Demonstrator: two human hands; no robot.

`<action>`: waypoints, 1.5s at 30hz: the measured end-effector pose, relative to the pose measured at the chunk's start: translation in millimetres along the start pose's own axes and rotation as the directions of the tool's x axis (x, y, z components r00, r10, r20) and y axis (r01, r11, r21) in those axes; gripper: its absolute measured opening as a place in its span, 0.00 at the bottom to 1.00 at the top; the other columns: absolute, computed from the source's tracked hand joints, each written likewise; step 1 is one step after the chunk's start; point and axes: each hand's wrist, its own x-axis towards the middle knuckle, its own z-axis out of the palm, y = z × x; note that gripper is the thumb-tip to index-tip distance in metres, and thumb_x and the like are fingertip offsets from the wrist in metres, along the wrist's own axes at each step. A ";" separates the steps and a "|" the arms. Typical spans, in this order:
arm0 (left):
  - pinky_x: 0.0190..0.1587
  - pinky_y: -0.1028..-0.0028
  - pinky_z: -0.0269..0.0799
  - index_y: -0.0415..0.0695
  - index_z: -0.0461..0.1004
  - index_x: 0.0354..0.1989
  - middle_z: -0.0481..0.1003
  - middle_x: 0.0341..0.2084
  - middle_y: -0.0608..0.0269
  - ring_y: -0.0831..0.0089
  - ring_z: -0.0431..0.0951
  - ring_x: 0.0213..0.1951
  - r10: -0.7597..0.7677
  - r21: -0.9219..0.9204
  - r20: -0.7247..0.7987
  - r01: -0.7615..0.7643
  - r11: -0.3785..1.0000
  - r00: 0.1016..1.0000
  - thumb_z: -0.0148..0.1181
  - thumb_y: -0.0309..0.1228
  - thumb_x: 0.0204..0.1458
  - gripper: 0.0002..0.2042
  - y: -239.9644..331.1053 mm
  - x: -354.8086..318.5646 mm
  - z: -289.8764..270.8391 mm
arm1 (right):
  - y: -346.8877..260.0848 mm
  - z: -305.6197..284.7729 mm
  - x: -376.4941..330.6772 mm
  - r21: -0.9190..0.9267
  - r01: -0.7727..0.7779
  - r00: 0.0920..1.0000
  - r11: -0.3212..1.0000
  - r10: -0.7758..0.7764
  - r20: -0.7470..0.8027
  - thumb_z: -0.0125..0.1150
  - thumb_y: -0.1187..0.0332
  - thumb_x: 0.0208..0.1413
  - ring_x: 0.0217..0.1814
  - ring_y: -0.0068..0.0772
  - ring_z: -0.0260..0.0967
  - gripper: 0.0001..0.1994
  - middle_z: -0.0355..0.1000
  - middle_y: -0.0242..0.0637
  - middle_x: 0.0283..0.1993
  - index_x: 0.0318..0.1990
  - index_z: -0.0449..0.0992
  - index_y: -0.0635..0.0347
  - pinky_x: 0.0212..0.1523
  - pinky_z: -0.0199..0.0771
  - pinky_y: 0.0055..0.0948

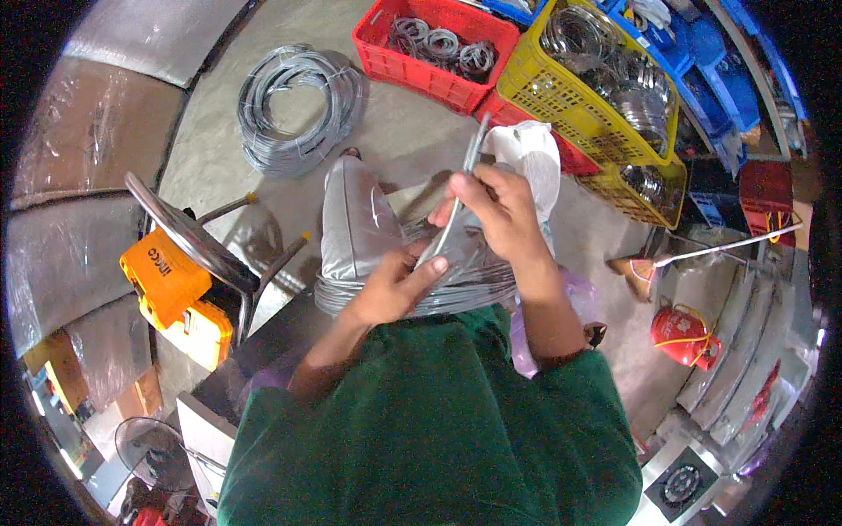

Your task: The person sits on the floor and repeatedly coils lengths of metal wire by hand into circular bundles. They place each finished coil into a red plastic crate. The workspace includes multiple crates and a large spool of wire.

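**Wire bundle worked over the lap coil**

Here we take the grey coil of wire (456,285) lying across the person's lap as our landmark. Just above it, the right hand (495,210) is closed around a flat bundle of grey wire strands (465,180) — the bundle rises from the coil and pokes out beyond the knuckles toward the red crate (412,66). The left hand (395,285) sits right at the coil's upper edge, thumb and fingers pinched on the bundle's lower end. We judge the two grips are spaced so that the strands stay straight and taut between them. A white cloth (535,153) lies behind the right hand; a larger loose wire coil (294,105) rests on the floor well beyond the lap coil, left of the crate.
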 end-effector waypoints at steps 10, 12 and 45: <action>0.14 0.75 0.58 0.43 0.64 0.19 0.64 0.07 0.64 0.73 0.66 0.10 -0.053 -0.171 0.000 0.052 0.984 0.999 0.45 0.47 0.65 0.25 -5.1 12.9 -12.2 | -21.7 -20.6 3.2 -0.845 -0.173 0.980 0.505 0.171 -0.099 0.66 0.45 0.51 0.21 0.40 0.68 0.26 0.70 0.44 0.18 0.24 0.73 0.64 0.24 0.66 0.40; 0.13 0.75 0.57 0.45 0.63 0.18 0.62 0.06 0.65 0.73 0.65 0.09 -0.093 -0.323 0.063 0.108 0.940 0.994 0.45 0.47 0.65 0.24 -5.5 10.9 -15.4 | -30.7 -25.9 -0.6 -0.934 -0.028 1.000 0.355 0.010 -0.026 0.69 0.48 0.48 0.27 0.47 0.70 0.24 0.73 0.45 0.26 0.30 0.75 0.66 0.27 0.69 0.41; 0.11 0.77 0.51 0.51 0.61 0.19 0.56 0.04 0.72 0.79 0.54 0.04 0.024 -0.775 0.075 0.043 0.631 0.997 0.45 0.48 0.65 0.22 -1.8 34.3 -29.9 | 49.3 -28.5 -20.4 0.729 -0.559 0.752 0.394 -0.129 0.646 0.25 0.39 0.64 0.20 0.41 0.69 0.40 0.64 0.34 0.13 0.53 0.69 0.73 0.30 0.70 0.41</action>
